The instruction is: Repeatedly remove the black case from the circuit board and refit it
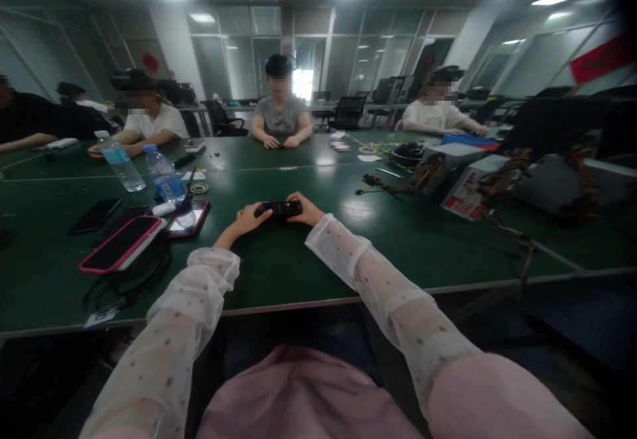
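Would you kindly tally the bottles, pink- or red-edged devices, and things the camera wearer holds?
Bottles: 2 (left bottle, right bottle)
Pink- or red-edged devices: 2 (pink-edged device, red-edged device)
Things held: 1 (black object, in left hand and right hand)
Total: 5

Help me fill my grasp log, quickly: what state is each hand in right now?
Left hand: closed, holding the left end of the black device.
Right hand: closed, holding its right end.

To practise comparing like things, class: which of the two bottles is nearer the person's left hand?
The darker-blue-labelled bottle. It sits closer to the left hand, while the pale-blue-labelled bottle is farther left.
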### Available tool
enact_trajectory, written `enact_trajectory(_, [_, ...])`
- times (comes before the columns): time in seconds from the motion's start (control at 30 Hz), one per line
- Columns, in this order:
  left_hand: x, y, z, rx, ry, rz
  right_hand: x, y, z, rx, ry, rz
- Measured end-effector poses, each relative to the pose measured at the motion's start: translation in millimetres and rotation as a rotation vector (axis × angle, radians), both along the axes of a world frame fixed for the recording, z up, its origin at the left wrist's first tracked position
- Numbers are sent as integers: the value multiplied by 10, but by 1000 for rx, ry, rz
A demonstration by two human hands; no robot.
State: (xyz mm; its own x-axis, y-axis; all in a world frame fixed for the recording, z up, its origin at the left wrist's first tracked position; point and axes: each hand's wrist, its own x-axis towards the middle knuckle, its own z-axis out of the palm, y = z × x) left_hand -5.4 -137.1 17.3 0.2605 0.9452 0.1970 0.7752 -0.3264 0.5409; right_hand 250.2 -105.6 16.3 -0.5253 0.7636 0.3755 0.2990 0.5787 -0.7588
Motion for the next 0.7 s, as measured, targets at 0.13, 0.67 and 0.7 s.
enact_trajectory(0.13, [18,-59,75,-36,-85,-23,-10,-5,-1,-20,32,39])
enact_trajectory(0.67, [21,-51,53,-58,-239,-99,-83,-22,-18,-338,126,-21])
enact_trajectory(0.7, [22,-45,48,-56,-246,-111,-81,-27,-19,-335,133,-8])
